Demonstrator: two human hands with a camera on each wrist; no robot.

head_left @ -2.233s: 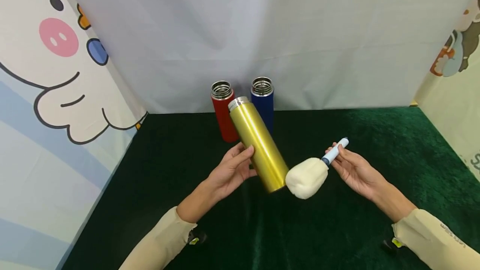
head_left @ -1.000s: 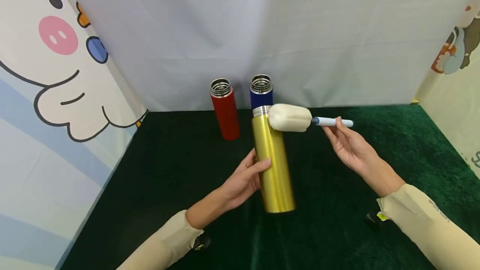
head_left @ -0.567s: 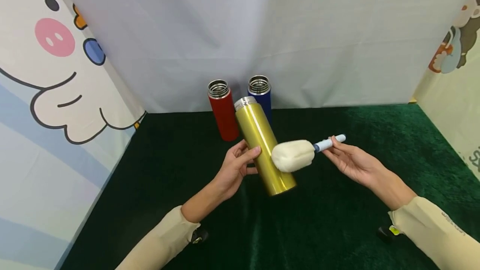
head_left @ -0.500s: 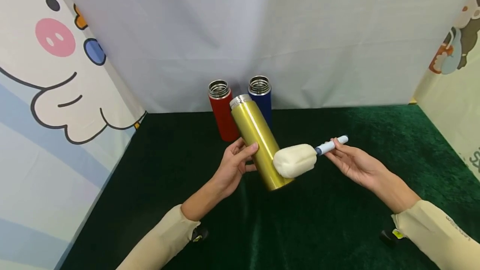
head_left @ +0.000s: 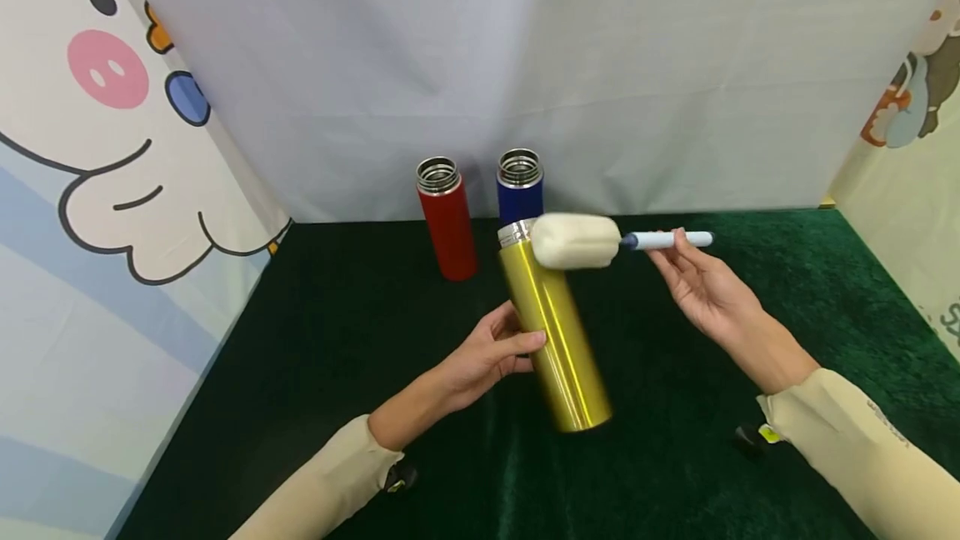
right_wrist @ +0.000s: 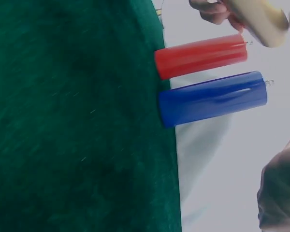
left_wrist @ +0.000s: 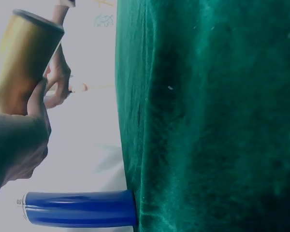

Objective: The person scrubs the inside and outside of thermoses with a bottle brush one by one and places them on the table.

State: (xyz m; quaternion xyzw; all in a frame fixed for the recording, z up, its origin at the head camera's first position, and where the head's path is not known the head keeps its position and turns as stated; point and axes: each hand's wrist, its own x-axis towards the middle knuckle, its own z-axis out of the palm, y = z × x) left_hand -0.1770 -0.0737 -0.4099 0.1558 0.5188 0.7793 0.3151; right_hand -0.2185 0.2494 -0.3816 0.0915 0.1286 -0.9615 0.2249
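My left hand (head_left: 495, 357) grips a yellow metal bottle (head_left: 558, 340) about its middle, thumb across the front. The bottle is raised and tilted, its silver neck up and leaning left. With thumb and fingertips, my right hand (head_left: 705, 290) pinches the light-blue handle of a bottle brush (head_left: 576, 242). The brush lies nearly level, and its cream sponge head overlaps the bottle's outside just below the neck. The left wrist view shows the yellow bottle (left_wrist: 29, 58) above the cloth. In the right wrist view, my right hand (right_wrist: 280, 193) is partly in frame; its brush barely shows.
A red bottle (head_left: 450, 236) and a blue bottle (head_left: 521, 198) stand upright and uncapped at the back, against a pale cloth wall (head_left: 360, 65). Dark green cloth (head_left: 360, 315) covers the table. Printed cartoon panels (head_left: 112, 190) flank both sides.
The brush has gone from the yellow bottle's lower part up to its neck, swinging level. The bottle has come down and right, more upright. About a second ago the two stood much as now.
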